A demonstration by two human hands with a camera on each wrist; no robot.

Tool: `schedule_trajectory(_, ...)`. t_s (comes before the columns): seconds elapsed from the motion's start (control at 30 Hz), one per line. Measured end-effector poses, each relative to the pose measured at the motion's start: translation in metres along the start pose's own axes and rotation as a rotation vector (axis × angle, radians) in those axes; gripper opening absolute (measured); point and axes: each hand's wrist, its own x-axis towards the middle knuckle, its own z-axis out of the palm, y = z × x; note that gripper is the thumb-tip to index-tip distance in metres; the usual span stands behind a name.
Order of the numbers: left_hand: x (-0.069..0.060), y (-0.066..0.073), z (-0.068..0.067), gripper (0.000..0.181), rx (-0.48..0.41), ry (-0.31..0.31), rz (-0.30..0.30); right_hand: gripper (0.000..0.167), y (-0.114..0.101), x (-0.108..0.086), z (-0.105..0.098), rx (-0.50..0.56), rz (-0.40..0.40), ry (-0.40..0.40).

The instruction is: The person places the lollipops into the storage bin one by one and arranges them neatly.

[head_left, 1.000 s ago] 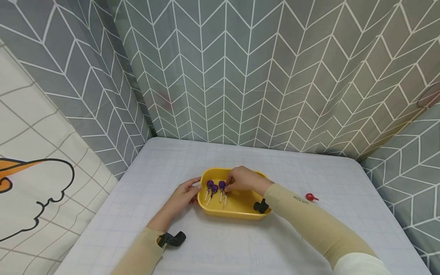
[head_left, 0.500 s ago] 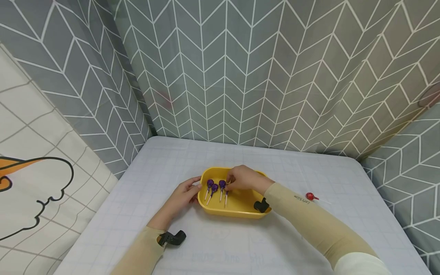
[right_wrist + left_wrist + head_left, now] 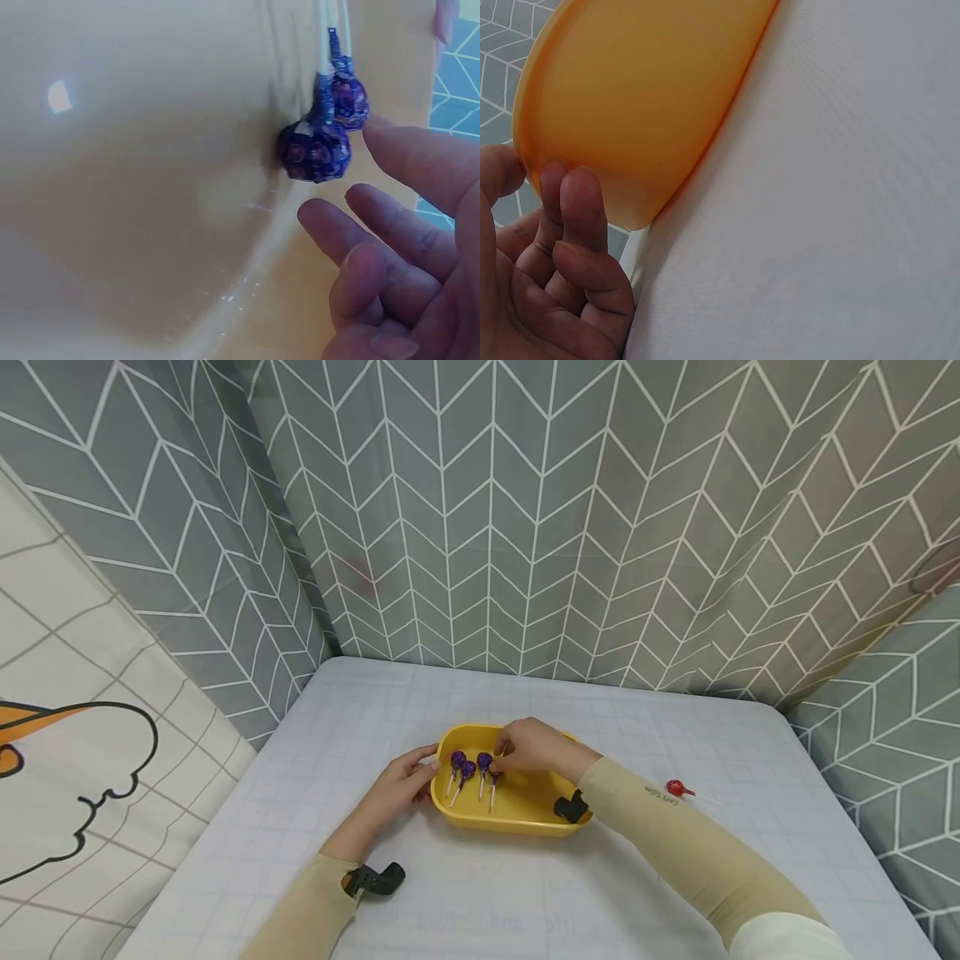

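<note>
Several purple-wrapped lollipops (image 3: 467, 769) lie in a row in the left half of a yellow plastic tray (image 3: 534, 797), their white sticks pointing toward me. My left hand (image 3: 407, 782) holds the tray's left end, thumb at the rim and fingers against the outer wall (image 3: 630, 97). Inside the tray, my right hand (image 3: 534, 747) is beside the rightmost lollipop, whose head it partly covers in the head view. In the right wrist view its fingers are spread apart and grip nothing, close to the nearest purple lollipop (image 3: 315, 152).
A red lollipop (image 3: 676, 787) lies on the white-clothed table (image 3: 480, 893) to the right of the tray, near my right sleeve. Grey patterned curtains (image 3: 510, 527) hang behind the table and along its sides.
My right hand's fingers have come off the rightmost lollipop, so more of its head shows. The tray and my left hand stay where they were.
</note>
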Motion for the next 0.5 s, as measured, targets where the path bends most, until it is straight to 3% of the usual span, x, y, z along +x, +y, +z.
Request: schedule_trajectory(0.5,-0.002,0.002,0.002,0.047,-0.003,0.016,-0.007,0.025,-0.001,-0.013,-0.017,0.02,0.0,0.087)
